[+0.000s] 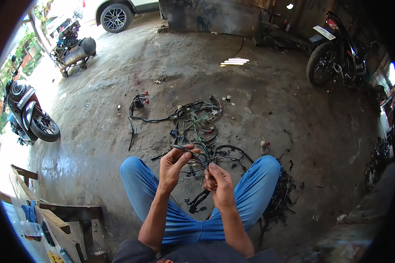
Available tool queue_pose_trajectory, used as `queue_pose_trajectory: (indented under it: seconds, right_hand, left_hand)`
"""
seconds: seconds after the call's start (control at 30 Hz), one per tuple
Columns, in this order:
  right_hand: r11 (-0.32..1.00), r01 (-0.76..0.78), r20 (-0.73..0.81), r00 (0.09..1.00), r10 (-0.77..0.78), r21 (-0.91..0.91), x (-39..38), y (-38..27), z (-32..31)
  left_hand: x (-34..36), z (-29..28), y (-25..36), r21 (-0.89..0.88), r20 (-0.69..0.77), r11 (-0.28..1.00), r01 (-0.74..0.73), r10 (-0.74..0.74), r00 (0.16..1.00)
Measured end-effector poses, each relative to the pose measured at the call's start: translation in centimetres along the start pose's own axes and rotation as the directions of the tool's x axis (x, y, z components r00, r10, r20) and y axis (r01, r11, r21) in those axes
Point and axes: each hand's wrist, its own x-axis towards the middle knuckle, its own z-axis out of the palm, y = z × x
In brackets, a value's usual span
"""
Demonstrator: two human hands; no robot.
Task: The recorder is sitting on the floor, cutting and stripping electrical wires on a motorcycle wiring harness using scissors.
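Between my knees, a wiring harness [197,127] of black, green and other coloured wires sprawls over the concrete floor, with several connectors at its ends. My left hand [174,165] pinches a bundle of its thin wires between thumb and fingers. Just to the right and a little nearer, my right hand [218,180] is closed on the same harness, thumb pressed against the fingers where the wires gather. Below the hands a thick black wrapped branch [199,200] hangs or lies between my legs; which of these I cannot tell.
Black scraps [281,193] lie in a heap beside my right knee. A wooden bench [70,212] stands at near left. Farther off are a motorcycle [30,111] at left, an air compressor [77,51], a car wheel [116,18] and another motorcycle [338,57] at far right.
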Motion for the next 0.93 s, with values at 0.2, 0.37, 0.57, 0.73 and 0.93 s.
queue_pose_trajectory:
  seconds: [0.2, 0.37, 0.57, 0.73, 0.93]
  right_hand:
    - [0.969, -0.094, -0.004, 0.995, 0.097, 0.23, -0.1, -2.6, -1.6]
    - [0.8, -0.325, 0.148, 0.945, 0.29, 0.505, -0.2, -4.5, -2.8]
    - [0.994, -0.102, 0.103, 0.99, 0.098, 0.034, -1.1, -5.4, -0.8]
    - [0.549, 0.458, 0.255, 0.877, -0.407, -0.699, -1.3, -4.5, 1.2]
    - [0.057, 0.558, 0.452, 0.724, -0.522, -0.828, -0.1, -4.1, 0.7]
  left_hand:
    - [-0.9, 0.7, 1.3, 0.341, 0.073, 0.939, -0.04, 0.016, 0.997]
    - [-1.4, 2.4, 3.5, 0.718, 0.129, 0.67, -0.19, 0.141, 0.982]
    - [-0.7, 1.7, 1.9, 0.679, 0.01, 0.7, -0.221, 0.292, 0.956]
    - [-1.8, 2.5, 2.5, 0.011, -0.052, 0.998, 0.058, -0.057, 0.997]
    - [-3.3, -1.1, 3.8, 0.382, -0.041, 0.859, 0.341, -0.353, 0.935]
